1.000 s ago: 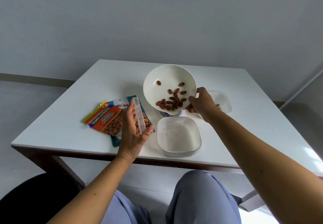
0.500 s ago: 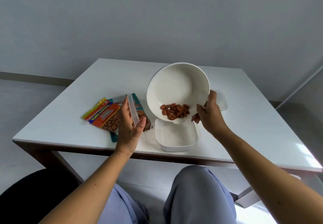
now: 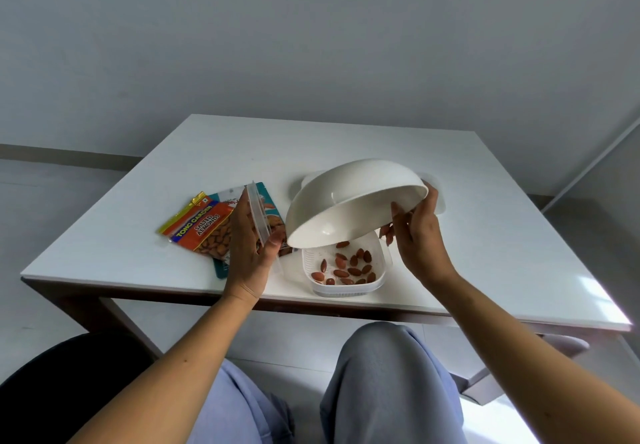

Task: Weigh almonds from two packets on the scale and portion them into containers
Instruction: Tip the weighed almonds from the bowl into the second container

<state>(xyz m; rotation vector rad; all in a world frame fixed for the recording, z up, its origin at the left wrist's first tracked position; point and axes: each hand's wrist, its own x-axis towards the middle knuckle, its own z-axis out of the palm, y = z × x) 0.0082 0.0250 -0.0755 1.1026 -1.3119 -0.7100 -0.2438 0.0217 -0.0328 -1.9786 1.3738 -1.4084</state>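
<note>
My right hand (image 3: 417,232) grips the rim of a white bowl (image 3: 349,201), tipped almost upside down over a clear square container (image 3: 377,275) near the table's front edge. Several brown almonds (image 3: 348,265) lie in that container. My left hand (image 3: 251,253) holds a clear lid (image 3: 260,216) upright, just left of the bowl. Two almond packets, an orange one (image 3: 204,229) on a teal one (image 3: 225,267), lie flat behind my left hand. The scale is hidden behind the bowl.
A second clear container (image 3: 437,194) stands behind the bowl, mostly hidden. The white table (image 3: 485,253) ends just in front of the container; my knees are below it. A dark chair back is at lower left.
The bowl has come off the scale, moved toward me and tipped over the near container. The almonds have fallen from the bowl into the container. My left hand kept the lid.
</note>
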